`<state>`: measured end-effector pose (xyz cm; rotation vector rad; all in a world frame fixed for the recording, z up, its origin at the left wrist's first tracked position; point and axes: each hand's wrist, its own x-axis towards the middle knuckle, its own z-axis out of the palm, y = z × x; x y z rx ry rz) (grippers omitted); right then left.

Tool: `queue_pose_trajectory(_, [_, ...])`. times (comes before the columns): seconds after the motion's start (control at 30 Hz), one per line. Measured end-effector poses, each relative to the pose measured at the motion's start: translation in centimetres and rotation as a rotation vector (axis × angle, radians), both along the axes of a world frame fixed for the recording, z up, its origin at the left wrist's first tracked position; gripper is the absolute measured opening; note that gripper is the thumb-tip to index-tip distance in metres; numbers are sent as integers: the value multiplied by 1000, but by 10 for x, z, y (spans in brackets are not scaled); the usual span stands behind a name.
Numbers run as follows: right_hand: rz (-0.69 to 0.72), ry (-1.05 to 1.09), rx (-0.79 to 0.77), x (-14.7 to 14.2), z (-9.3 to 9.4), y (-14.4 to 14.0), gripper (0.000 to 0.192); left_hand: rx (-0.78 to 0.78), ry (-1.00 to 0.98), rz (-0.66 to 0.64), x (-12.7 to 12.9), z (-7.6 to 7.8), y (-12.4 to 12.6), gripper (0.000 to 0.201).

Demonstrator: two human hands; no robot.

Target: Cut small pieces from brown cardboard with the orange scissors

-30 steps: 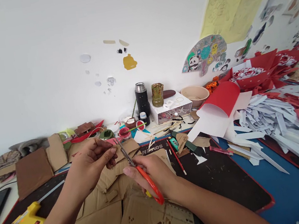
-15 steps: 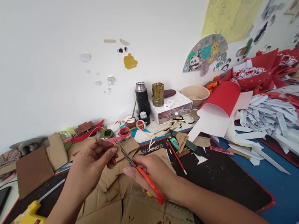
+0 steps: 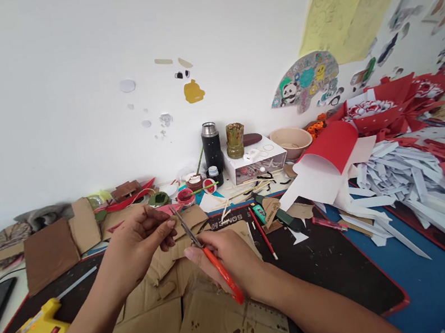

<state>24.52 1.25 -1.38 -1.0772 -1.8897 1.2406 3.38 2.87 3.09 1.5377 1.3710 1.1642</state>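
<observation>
In the head view my right hand (image 3: 232, 258) grips scissors (image 3: 219, 269) with orange handles. Their metal blades point up and away, toward the fingertips of my left hand (image 3: 143, 239). The thumb and fingers of that left hand are pinched together. Whatever they hold is too small or too hidden to make out. Below both hands lie flat brown cardboard sheets (image 3: 147, 329), one of them with dark stains. Behind the blade tips are a pot of red paint (image 3: 185, 196) and a pot of green paint (image 3: 158, 199).
A yellow glue gun (image 3: 47, 326) lies at the left. A black flask (image 3: 211, 148) and a white box (image 3: 254, 164) stand by the wall. To the right are a red pencil (image 3: 263, 233), a red paper roll (image 3: 336, 147) and a heap of white paper strips (image 3: 417, 185).
Both hands stay almost in place. The scissors' handles have shifted very slightly in my right hand.
</observation>
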Motion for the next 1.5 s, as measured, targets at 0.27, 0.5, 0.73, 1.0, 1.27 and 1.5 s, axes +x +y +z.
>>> queue_pose_trajectory(0.27, [-28,-30,99,-1,-1,0,46,-9,-6,7,1,0,0,45])
queue_pose_trajectory(0.5, [-47,-74,123,-2,2,-1,43,-9,6,-3,3,4,-1,47])
queue_pose_trajectory(0.73, [-33,-68,148,-2,-1,-1,40,-16,18,-11,4,6,-2,47])
queue_pose_trajectory(1.0, [-105,58,26,-6,-16,3,42,-29,-32,1,1,3,0,47])
queue_pose_trajectory(1.27, [-126,411,-360,-7,-7,10,55,-101,-121,23,6,6,-3,58])
queue_pose_trajectory(1.5, [-117,487,-330,-5,-19,18,51,-205,-213,-51,16,-2,-5,60])
